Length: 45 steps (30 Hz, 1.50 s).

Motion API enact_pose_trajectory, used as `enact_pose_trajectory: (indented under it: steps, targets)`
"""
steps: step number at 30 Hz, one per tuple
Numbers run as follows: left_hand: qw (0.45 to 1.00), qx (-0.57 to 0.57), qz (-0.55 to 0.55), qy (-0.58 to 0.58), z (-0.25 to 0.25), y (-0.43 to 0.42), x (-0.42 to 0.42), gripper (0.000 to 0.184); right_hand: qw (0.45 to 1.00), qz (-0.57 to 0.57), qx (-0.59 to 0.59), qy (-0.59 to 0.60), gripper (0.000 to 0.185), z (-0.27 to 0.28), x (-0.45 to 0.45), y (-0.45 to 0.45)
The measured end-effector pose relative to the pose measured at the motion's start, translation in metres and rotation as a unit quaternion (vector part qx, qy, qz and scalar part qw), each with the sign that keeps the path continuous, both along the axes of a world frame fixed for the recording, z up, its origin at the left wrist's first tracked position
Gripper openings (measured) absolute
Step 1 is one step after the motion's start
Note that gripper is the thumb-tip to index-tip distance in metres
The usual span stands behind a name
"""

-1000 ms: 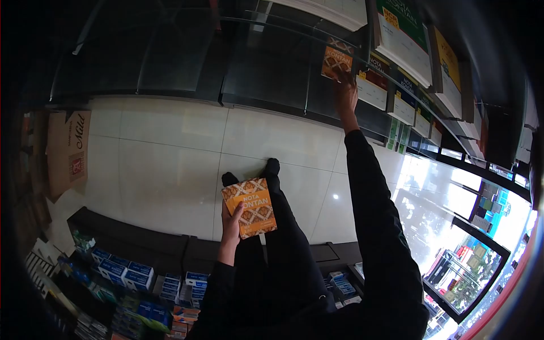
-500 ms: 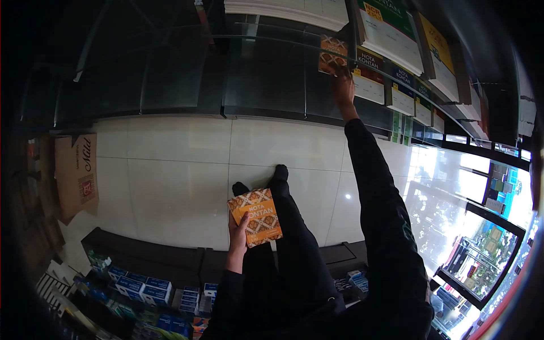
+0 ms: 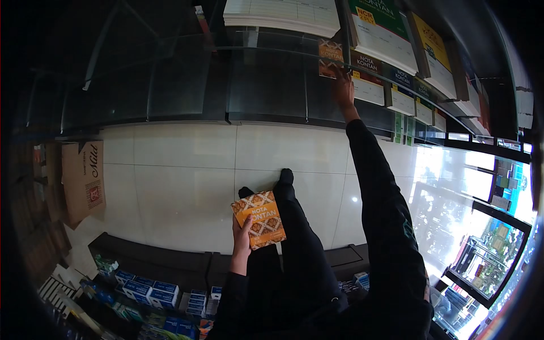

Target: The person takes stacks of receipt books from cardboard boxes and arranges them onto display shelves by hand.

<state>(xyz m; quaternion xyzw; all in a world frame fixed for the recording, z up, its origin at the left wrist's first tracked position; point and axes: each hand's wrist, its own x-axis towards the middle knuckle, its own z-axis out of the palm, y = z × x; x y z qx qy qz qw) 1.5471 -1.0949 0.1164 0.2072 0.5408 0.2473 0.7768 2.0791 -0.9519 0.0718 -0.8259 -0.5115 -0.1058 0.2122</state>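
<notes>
My left hand is closed around the lower left edge of an orange patterned NOTA KONTAN pad, thumb on its cover, above the floor near my legs. At the upper right, my right hand reaches to the glass shelf and touches the lower edge of a second orange pad. Its fingertips are dark and partly hidden by the shelf edge, so their grip is hard to make out. Just right of that pad stands a stack of brown-covered NOTA KONTAN pads.
Larger green-covered pads and a yellow-covered stack fill the upper right shelf. A brown carton stands at the left. Blue-and-white boxes sit in the low case at the lower left. A bright glass doorway is on the right.
The view has shifted, so the floor and carton appear lower and farther right. My left hand still holds its pad, and my right hand stays at the pad on the shelf.
</notes>
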Motion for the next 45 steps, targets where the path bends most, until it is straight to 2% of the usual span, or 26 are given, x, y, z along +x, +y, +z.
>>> enact_pose_trajectory:
  steps: [2,6,9,10,12,13,14,15,16,19,21,24,27,30,33,37,38,41,45]
  targets:
    - [1.000,0.012,-0.016,0.005,-0.006,-0.002,-0.003,0.058,1.000,0.005,-0.005,0.028,0.046,0.001,0.000,0.001]
    - [0.999,-0.011,-0.024,-0.017,0.010,0.006,0.003,0.053,1.000,-0.005,-0.029,0.000,0.050,0.009,-0.006,-0.003]
    - [0.999,-0.004,-0.025,-0.030,0.015,0.013,0.011,0.054,0.999,-0.032,-0.012,0.025,0.054,0.031,-0.044,-0.015]
    - [0.999,0.004,-0.025,-0.032,0.014,0.016,0.014,0.054,0.998,-0.003,0.028,0.059,0.053,0.044,-0.064,-0.023]
    - [0.999,0.017,-0.021,-0.045,0.016,0.027,0.025,0.056,0.989,0.066,0.014,0.134,0.037,0.038,-0.095,-0.050]
    - [0.998,0.018,-0.026,-0.059,0.017,0.035,0.032,0.057,0.944,0.012,0.065,0.324,0.018,0.061,-0.132,-0.060]
    - [0.997,0.019,-0.031,-0.074,0.018,0.043,0.040,0.057,0.936,0.027,0.065,0.346,0.014,0.056,-0.154,-0.077]
    - [0.995,0.019,-0.036,-0.088,0.020,0.052,0.050,0.058,0.889,0.014,0.051,0.454,0.017,0.042,-0.172,-0.098]
    - [0.994,0.029,-0.042,-0.098,0.026,0.061,0.061,0.058,0.852,-0.003,0.043,0.522,0.020,0.056,-0.197,-0.114]
    - [0.989,0.054,-0.052,-0.131,0.036,0.083,0.089,0.058,0.758,-0.041,0.012,0.650,0.022,0.088,-0.245,-0.153]
    - [0.988,0.080,-0.063,-0.115,0.033,0.091,0.103,0.059,0.759,-0.064,0.048,0.646,0.021,0.110,-0.268,-0.161]
    - [0.985,0.098,-0.077,-0.120,0.036,0.100,0.122,0.060,0.799,-0.085,0.033,0.595,0.022,0.112,-0.280,-0.176]
    - [0.981,0.098,-0.090,-0.139,0.035,0.098,0.131,0.063,0.795,-0.095,0.062,0.596,0.024,0.106,-0.279,-0.182]
    - [0.978,0.104,-0.090,-0.156,0.033,0.093,0.134,0.065,0.768,-0.082,0.118,0.624,0.025,0.107,-0.271,-0.183]
    - [0.979,0.113,-0.094,-0.144,0.033,0.090,0.134,0.066,0.751,-0.108,0.096,0.644,0.026,0.118,-0.261,-0.184]
    - [0.981,0.115,-0.098,-0.122,0.034,0.089,0.135,0.062,0.665,-0.104,0.111,0.731,0.033,0.133,-0.256,-0.183]
    - [0.981,0.116,-0.095,-0.121,0.034,0.090,0.135,0.061,0.624,-0.089,0.118,0.767,0.034,0.121,-0.253,-0.191]
    - [0.981,0.128,-0.092,-0.109,0.025,0.098,0.132,0.062,0.612,-0.085,0.100,0.780,0.033,0.103,-0.254,-0.198]
    - [0.977,0.162,-0.105,-0.092,0.023,0.108,0.132,0.061,0.589,-0.095,0.115,0.794,0.031,0.107,-0.256,-0.190]
